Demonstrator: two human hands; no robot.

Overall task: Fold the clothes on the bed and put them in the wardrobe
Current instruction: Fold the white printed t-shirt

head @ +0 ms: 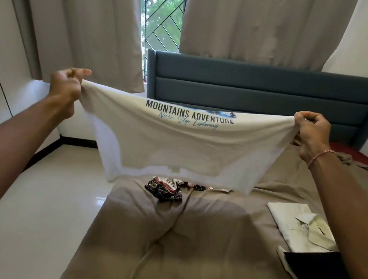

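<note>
Left hand (64, 88) and right hand (310, 134) are pinching the white T-shirt (178, 145) taut above the bed (166, 251); a folded shirt (301, 226) and dark garment (323, 276) are lying there, a patterned garment (164, 188) awaiting folding, nothing stored.

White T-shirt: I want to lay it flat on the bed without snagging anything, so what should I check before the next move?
1. The left hand pinches one end of the white T-shirt: ok.
2. The right hand pinches the other end: ok.
3. Cloth stretched taut between them: ok.
4. Bare stretch of bed in front: ok.
5. The patterned garment lies under the hanging edge: not ok.
6. The folded shirt lies apart, at right: ok.
</note>
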